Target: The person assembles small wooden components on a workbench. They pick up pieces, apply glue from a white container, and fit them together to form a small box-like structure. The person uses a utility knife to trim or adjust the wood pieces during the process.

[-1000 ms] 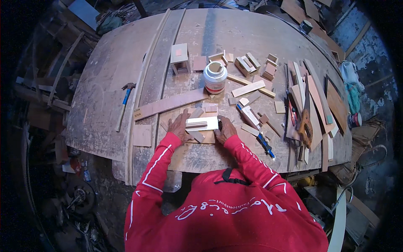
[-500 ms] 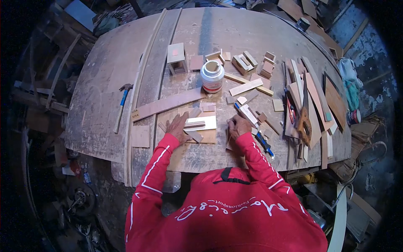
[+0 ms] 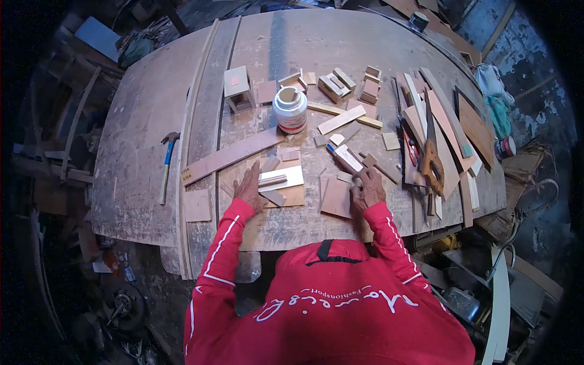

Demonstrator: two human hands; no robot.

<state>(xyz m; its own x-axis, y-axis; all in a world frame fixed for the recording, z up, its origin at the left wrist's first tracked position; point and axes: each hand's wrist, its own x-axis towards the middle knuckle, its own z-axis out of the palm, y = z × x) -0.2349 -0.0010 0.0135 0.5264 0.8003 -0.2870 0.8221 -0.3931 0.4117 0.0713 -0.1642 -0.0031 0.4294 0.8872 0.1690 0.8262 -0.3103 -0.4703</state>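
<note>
My left hand (image 3: 248, 190) lies with fingers stretched out at the left edge of a small stack of wood pieces. In that stack are a pale board (image 3: 293, 177) and a thin grooved strip (image 3: 272, 180). My right hand (image 3: 367, 190) is curled down on the bench, over the spot where a blue and black tool lay; what its fingers hold, if anything, is hidden. Left of it is a flat reddish wood square (image 3: 337, 197). Just beyond its fingertips lies a white-topped block (image 3: 348, 159). A white glue jar (image 3: 290, 111) stands open between and beyond my hands.
A hammer (image 3: 168, 167) lies far left beside a long wooden strip (image 3: 198, 115). Small wooden box shapes (image 3: 239, 89) stand beyond the jar. To the right, a handsaw (image 3: 432, 164) rests on several loose boards (image 3: 449, 131). A long printed plank (image 3: 234, 157) lies left of the jar.
My right hand has moved right, from beside the white-topped block to over the blue and black tool, uncovering the reddish square. My left hand stays at the stack. The view has shifted slightly.
</note>
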